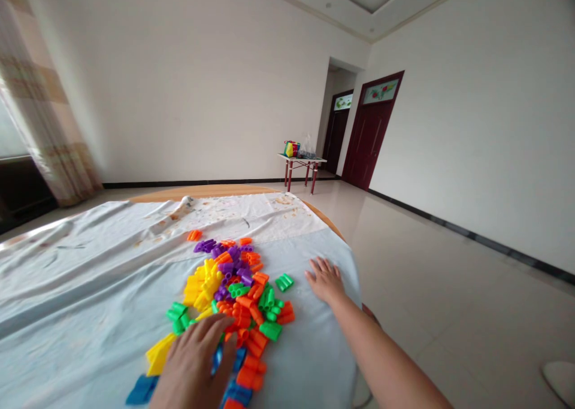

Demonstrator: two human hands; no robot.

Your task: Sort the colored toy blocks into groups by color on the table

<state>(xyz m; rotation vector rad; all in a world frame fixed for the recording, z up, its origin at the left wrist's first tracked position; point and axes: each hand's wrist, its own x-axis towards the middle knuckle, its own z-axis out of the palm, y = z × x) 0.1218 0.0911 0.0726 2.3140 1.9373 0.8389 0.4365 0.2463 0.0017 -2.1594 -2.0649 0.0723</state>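
Note:
A loose heap of plastic toy building pieces lies on the cloth, with yellow pieces (204, 284), purple pieces (233, 259), orange pieces (251, 373), green pieces (269, 301) and blue pieces (144, 390). My left hand (197, 361) is over the near part of the heap, fingers bent but apart; nothing shows in its grip, and whether it touches the pieces under it is hidden. To the right of the heap, my right hand (326, 278) rests on the cloth with its fingers spread, holding nothing. A single green piece (284, 282) lies just left of it.
The round table's wooden edge (215, 190) shows beyond the rumpled tablecloth (108, 295). A small table (302, 157) with a colourful bag and a clear plastic bag stands by the far wall. Dark red doors (372, 133) are at the back right; a curtain (49, 103) hangs at left.

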